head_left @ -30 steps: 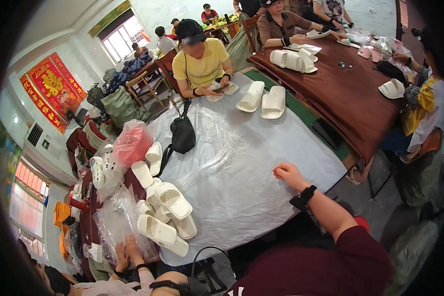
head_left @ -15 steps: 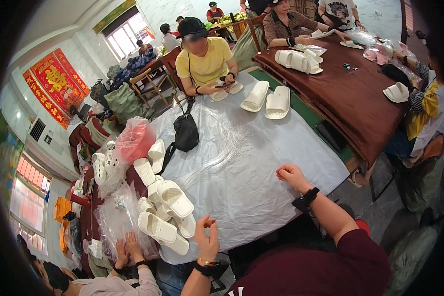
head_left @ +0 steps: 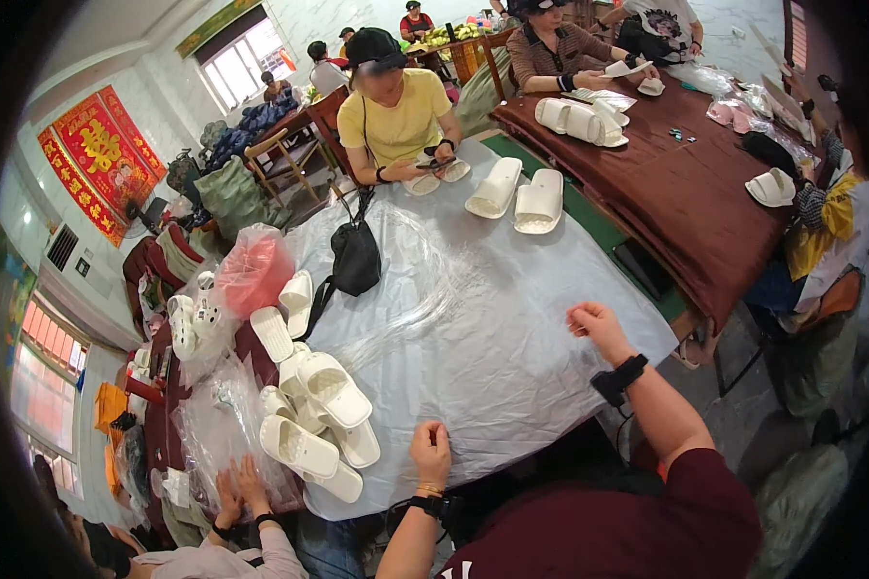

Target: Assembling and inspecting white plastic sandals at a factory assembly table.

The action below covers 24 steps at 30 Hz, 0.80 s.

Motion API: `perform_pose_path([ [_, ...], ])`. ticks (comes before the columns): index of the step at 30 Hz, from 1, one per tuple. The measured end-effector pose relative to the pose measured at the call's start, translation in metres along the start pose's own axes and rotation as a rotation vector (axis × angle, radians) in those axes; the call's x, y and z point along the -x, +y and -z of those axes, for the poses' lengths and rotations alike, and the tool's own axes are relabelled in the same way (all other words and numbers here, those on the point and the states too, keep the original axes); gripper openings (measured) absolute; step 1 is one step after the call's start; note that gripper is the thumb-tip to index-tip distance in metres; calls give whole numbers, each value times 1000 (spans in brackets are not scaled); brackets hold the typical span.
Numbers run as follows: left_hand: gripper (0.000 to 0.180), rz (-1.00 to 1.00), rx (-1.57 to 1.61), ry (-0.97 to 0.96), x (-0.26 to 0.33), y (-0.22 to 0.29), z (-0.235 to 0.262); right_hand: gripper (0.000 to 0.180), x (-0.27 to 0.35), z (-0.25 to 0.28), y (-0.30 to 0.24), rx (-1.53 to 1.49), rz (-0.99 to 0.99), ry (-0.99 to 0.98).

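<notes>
My left hand [head_left: 431, 455] is at the near edge of the sheet-covered table [head_left: 512, 376], fingers curled in toward the palm. Right of it, over the table's right part, my right hand [head_left: 599, 330] has its fingers bent together. Whether either hand holds anything thin is too small to tell. Nearest my left hand lies a pile of white slide sandals [head_left: 333, 391]. A bundle of clear thin strands [head_left: 439, 289] is spread across the sheet's middle. Two white slides [head_left: 493, 188] stand side by side at the far edge.
A black pouch [head_left: 357, 259] and a pink plastic bag [head_left: 258, 265] lie left of the strands. A co-worker in yellow [head_left: 396, 111] holds a phone opposite. Another person's hands [head_left: 241, 482] rest on clear plastic at left. A brown-covered table [head_left: 686, 183] adjoins at right.
My left hand has shifted right and its fingers have curled in more. My right hand has moved slightly right and toward the far side. The slides have stayed in place.
</notes>
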<state>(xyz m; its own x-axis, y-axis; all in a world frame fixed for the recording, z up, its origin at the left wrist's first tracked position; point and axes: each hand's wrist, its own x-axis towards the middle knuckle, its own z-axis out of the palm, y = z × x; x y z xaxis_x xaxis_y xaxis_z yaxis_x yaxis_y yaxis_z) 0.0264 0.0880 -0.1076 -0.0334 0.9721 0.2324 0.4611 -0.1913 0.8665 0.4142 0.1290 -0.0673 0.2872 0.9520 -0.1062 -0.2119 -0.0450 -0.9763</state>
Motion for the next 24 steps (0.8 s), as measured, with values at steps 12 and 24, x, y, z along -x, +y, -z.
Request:
perform_pose_path([
  [12,13,-128,-75,25,3,-6,-2,49,-4,137,-79,1385,410,982],
  [24,27,24,140,20,3,10,-7,78,16,179,-68,1695,71,1026],
])
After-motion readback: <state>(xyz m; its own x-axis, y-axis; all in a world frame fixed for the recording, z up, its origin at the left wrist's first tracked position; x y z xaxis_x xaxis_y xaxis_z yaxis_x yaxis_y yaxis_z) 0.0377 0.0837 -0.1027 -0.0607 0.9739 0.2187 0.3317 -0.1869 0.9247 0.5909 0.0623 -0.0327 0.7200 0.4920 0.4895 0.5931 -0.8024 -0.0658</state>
